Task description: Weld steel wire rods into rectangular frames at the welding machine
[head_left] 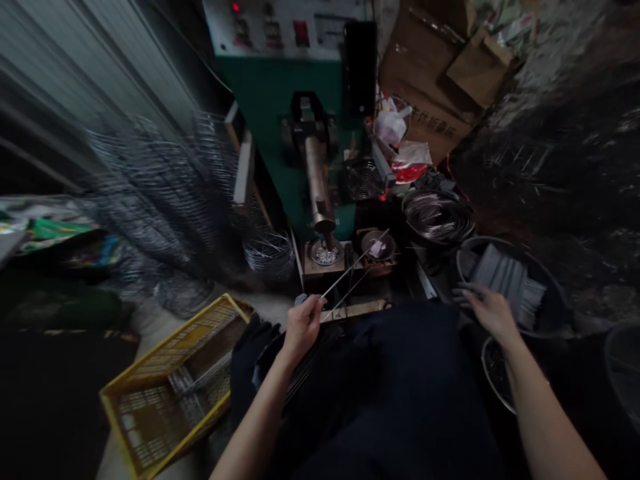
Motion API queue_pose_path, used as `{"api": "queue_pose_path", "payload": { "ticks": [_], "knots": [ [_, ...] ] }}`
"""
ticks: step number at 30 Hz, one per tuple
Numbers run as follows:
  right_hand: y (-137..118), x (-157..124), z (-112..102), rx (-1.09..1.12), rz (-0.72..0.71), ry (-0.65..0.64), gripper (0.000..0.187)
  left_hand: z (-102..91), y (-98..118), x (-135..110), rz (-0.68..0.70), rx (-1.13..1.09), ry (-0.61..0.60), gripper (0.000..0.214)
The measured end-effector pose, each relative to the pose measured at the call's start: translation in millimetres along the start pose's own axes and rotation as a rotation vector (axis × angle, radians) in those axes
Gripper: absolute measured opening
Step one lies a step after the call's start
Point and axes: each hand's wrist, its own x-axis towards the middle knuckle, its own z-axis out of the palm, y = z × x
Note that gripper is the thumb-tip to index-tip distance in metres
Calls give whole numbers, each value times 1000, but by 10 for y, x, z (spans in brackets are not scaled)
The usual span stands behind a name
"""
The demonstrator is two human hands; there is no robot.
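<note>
My left hand (304, 325) is closed around one end of a thin metal rod (350, 269). The rod slants up and to the right, its far end passing over a small round dish (379, 247). Ahead of this hand stands a green machine (265, 133) with a metal cylinder (319, 177) reaching down over a small round cup (327, 253). My right hand (487, 310) is apart at the right, its fingers stretched out and slightly blurred, with nothing seen in them. It is beside a dark tub (550, 283) of grey metal strips (500, 270).
A yellow plastic crate (165, 363) lies tilted at lower left with metal pieces inside. Wire racks (150, 180) are stacked behind it. A coil of wire (437, 217) sits at the right, below a cardboard box (425, 80). A phone (360, 67) is on the machine's front.
</note>
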Motion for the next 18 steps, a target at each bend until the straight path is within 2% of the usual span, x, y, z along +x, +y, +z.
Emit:
{"api": "queue_pose_path", "payload": {
  "ticks": [1,3,5,7,10,13,18],
  "knots": [
    [-291,51,122,144,-35,-63,41,-15,21,-36,-6,-28,27,31],
    [-803,105,392,253,-113,-171,39,-43,40,-95,-25,-50,60,30],
    [-1197,119,688,271,-197,-203,37,-72,27,-135,-45,-45,77,31],
    [-1488,110,998,360,-220,-257,35,-99,-11,-163,-58,-34,98,31],
    [-1810,61,1442,612,-114,-423,36,-134,-79,-191,-70,-25,136,32],
    [-2063,-8,1785,756,-17,-521,38,-163,-131,-217,-82,0,167,32],
    [-2375,-71,2063,819,38,-531,37,-173,-183,-261,-83,24,201,32]
  ]
}}
